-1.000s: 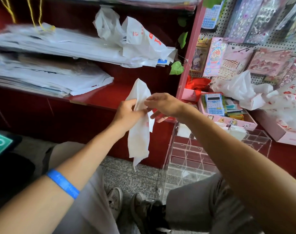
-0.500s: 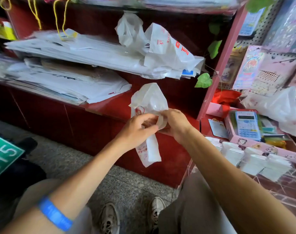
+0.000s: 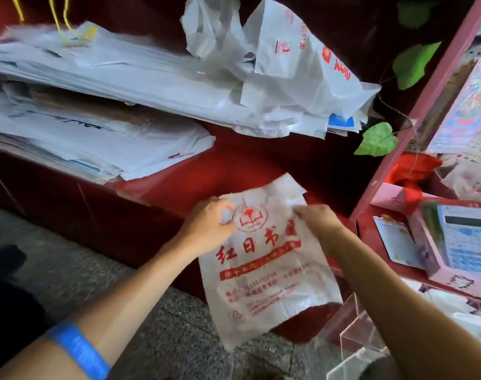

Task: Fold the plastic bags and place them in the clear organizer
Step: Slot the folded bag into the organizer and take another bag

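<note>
**Bag spread flat between both hands**

Both hands are up front, centre of view, holding one white bag [image 3: 266, 259] w/ red print facing the camera. Left hand [image 3: 206, 229] is gripping the bag's upper left edge, fingers curled over the plastic next to the round red logo. Right hand [image 3: 320, 222] is pinching the upper right edge, knuckles toward us. Bag is hanging open-faced and tilted, handles poking up above the hands, bottom edge crumpled and drooping toward the floor [image 3: 157, 325]. It's hanging in the air, in front of the red counter [image 3: 157, 212].

Blue wristband [image 3: 79, 349] is showing on the left forearm, bottom left.

Organizer [image 3: 362, 344] is sitting low right, clear walls just visible under the right forearm. Bag isn't in it; it's hanging just to the left of it. Can't tell what's in its compartments from here, too blurry.

On the counter behind, a flat stack of bags [image 3: 96, 144] is lying left, w/ a second, higher stack [image 3: 140, 75] running across above it. A loose crumpled bag [image 3: 275, 50] w/ red print is sitting on top of that higher stack, right end. Yellow strings [image 3: 61, 20] are dangling top left.

Right side: green leaves [image 3: 378, 141] are hanging by the pink post [image 3: 415, 111]. Beyond it, a blue calculator [image 3: 467, 242] is lying in a pink box [image 3: 442, 272], w/ red cloth [image 3: 412, 174] behind.
</note>
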